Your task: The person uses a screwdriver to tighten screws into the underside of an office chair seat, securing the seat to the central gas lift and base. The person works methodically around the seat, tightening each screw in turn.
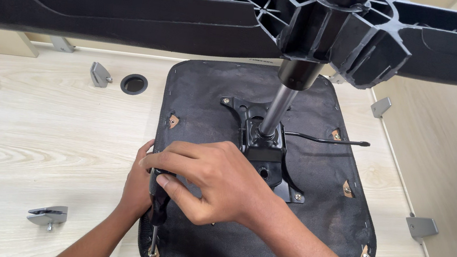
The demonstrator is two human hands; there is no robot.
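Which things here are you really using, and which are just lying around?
In use:
right hand gripping the screwdriver
left hand at the edge of the chair seat
black metal plate

Lying about:
metal bracket
second bracket
grey clip

The pale wood-grain desk (pixel 37 122) carried an upturned black fabric-covered chair seat (pixel 316 215) and a loose grey metal bracket (pixel 47 216).

Black chair parts on pale wood

A black woven-fabric seat underside (pixel 309 225), black ribbed plastic chair base (pixel 138 13), silver steel column (pixel 277 111) and grey metal brackets (pixel 47 215) were seen on pale wood-grain tabletop (pixel 36 134).
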